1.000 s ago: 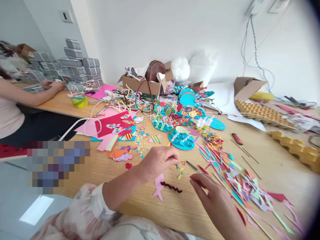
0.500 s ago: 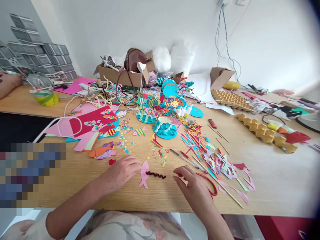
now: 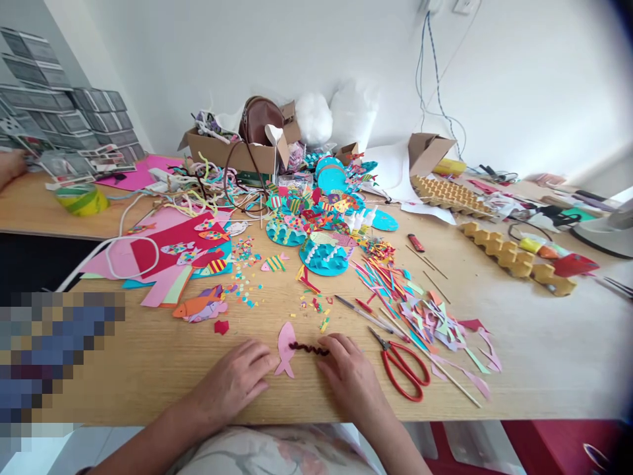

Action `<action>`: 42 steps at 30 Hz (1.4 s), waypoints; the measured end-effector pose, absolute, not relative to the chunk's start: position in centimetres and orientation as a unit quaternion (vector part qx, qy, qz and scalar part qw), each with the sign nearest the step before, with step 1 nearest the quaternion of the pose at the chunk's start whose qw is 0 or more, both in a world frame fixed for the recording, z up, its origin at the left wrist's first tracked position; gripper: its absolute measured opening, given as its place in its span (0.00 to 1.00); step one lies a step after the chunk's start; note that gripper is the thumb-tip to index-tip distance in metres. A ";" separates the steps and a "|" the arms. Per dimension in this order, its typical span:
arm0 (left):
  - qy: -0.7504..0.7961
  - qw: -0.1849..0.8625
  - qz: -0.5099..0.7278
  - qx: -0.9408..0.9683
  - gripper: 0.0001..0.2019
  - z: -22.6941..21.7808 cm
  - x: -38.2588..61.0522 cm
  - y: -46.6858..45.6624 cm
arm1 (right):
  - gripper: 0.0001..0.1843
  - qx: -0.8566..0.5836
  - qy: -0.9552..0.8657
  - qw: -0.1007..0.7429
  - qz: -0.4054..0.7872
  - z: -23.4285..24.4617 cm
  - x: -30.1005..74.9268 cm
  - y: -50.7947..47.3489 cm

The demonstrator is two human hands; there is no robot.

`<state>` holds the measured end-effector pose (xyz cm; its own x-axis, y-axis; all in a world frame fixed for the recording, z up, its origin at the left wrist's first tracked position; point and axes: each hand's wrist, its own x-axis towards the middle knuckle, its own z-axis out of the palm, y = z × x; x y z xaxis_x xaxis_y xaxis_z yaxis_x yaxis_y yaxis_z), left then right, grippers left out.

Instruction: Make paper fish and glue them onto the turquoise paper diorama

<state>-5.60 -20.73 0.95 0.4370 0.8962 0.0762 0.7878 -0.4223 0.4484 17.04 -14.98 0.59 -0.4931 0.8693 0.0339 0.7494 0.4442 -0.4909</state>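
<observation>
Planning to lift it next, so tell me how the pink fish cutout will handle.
The pink fish cutout looks thin and flat, so probably light and floppy if lifted by its tail. Lying flush on the table, it likely slides when pushed and is hard to pinch. The wavy pipe cleaner touching it may drag along.

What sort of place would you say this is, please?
Probably a craft workroom: a wooden table strewn with coloured paper scraps, red scissors, and the left hand and right hand at a pink fish cutout.

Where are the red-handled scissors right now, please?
Head view: the red-handled scissors lie flat on the table, just right of the right hand, near the paper scraps.
</observation>
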 end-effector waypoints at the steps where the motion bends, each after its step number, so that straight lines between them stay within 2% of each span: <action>1: 0.510 0.179 0.151 0.828 0.14 0.9 -5.6 -20.8 | 0.13 -0.482 -0.839 0.142 0.208 0.4 17.0 -15.0; 8: 0.526 0.191 0.156 0.814 0.18 0.6 -5.8 -20.4 | 0.09 -0.487 -0.837 0.120 0.220 0.3 16.6 -14.8; 13: 0.545 0.227 0.216 0.778 0.18 0.3 -6.6 -19.7 | 0.09 -0.493 -0.832 0.119 0.226 0.6 16.1 -14.7; 16: 0.580 0.318 0.293 0.690 0.14 0.3 -6.7 -19.3 | 0.09 -0.498 -0.830 0.116 0.225 0.8 15.8 -14.6; 19: 0.592 0.478 0.372 0.532 0.10 0.8 -6.4 -19.3 | 0.08 -0.498 -0.831 0.105 0.225 1.1 15.8 -14.6; 22: 0.550 0.616 0.428 0.367 0.14 1.6 -5.9 -19.7 | 0.07 -0.481 -0.842 0.106 0.221 1.7 16.0 -14.6; 25: 0.509 0.680 0.449 0.278 0.20 2.1 -5.6 -19.7 | 0.05 -0.466 -0.850 0.132 0.206 2.2 16.4 -14.5; 31: 0.497 0.711 0.414 0.276 0.21 2.8 -5.3 -18.3 | 0.07 -0.460 -0.846 0.178 0.203 2.7 16.8 -13.8; 38: 0.486 0.729 0.393 0.281 0.18 2.9 -5.6 -16.9 | 0.07 -0.463 -0.844 0.172 0.209 2.7 16.4 -13.9; 42: 0.489 0.729 0.375 0.299 0.19 2.4 -5.7 -15.9 | 0.06 -0.471 -0.840 0.154 0.222 2.5 16.4 -13.8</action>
<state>-5.70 -15.91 2.44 0.2411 0.8387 -0.4883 -0.2552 0.5402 0.8019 16.42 -13.83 2.50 -0.5091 0.8593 0.0495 0.7230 0.4582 -0.5170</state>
